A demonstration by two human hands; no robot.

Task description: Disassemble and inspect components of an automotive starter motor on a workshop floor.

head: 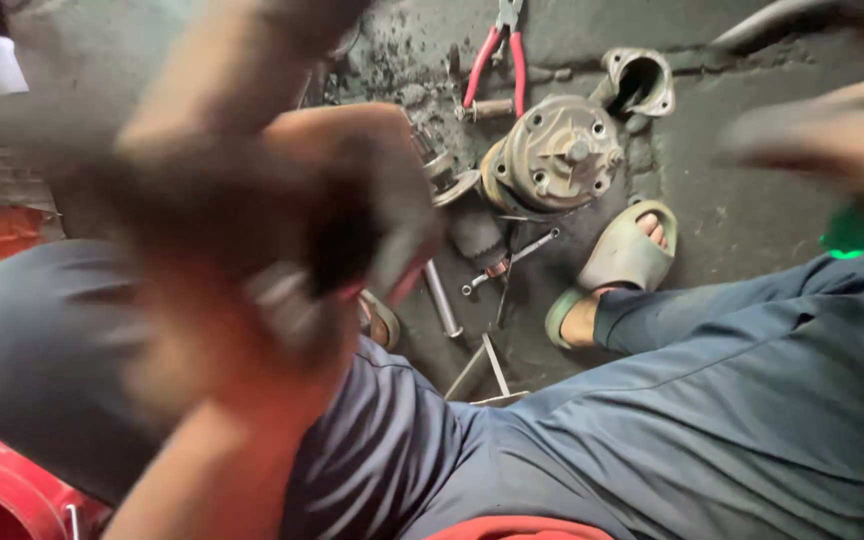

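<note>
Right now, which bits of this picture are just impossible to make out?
- Left hand, head view: motion blur hides its grip and whatever it holds.
- Right hand, head view: blurred and cut by the right edge; the green object below it is unclear.
- Red-handled pliers: jaws cut off by the top edge.
- Red container: cut off by the bottom-left corner.

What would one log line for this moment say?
left hand: blurred, raised near camera, grip unclear | right hand: blurred, by green object | floor: round metal housing, red-handled pliers, wrench
</note>
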